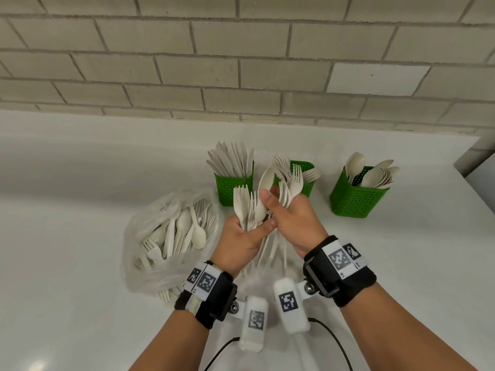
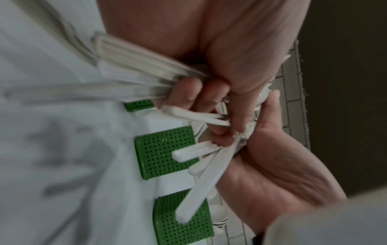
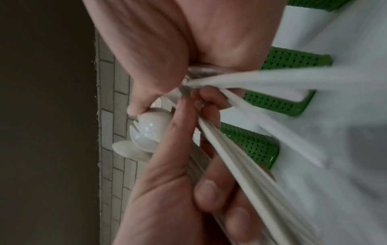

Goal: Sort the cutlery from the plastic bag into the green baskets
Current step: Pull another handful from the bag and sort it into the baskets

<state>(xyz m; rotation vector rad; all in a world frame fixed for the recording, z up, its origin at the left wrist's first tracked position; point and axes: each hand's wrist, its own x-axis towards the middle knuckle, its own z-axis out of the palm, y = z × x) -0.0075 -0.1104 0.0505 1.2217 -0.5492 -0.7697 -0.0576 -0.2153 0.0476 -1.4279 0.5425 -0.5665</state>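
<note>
1. Background: a white worktop (image 1: 80, 263) runs up to a wall of pale grey brick-shaped tiles (image 1: 241, 62).
2. Far left: a clear plastic bag (image 1: 160, 236) lies open on the worktop. It holds loose cream-coloured spoons, forks and other cutlery.
3. Left grip: the left hand (image 1: 238, 239) is raised above the worktop, just right of the bag. Its fingers and thumb are curled round a bundle of forks (image 1: 242, 204), tines pointing up. In the left wrist view the fingertips (image 2: 188, 92) press the fanned handles against the palm.
4. Right grip: the right hand (image 1: 292, 218) touches the left hand. Its fingers are wrapped round a second bundle of cutlery (image 1: 290, 188), mostly forks. A spoon (image 1: 263, 196) stands between the two hands, with the right thumb set against it. In the right wrist view the spoon bowl (image 3: 150, 129) sits between both thumbs.
5. Behind the hands, three green baskets stand in a row on the worktop, apart from one another:
   - the left basket (image 1: 233, 188) holds knives, blades up;
   - the middle basket (image 1: 305, 170), partly hidden by the right hand, holds forks;
   - the right basket (image 1: 353, 202) holds spoons.
6. Both wrists carry black straps with printed square markers.
</note>
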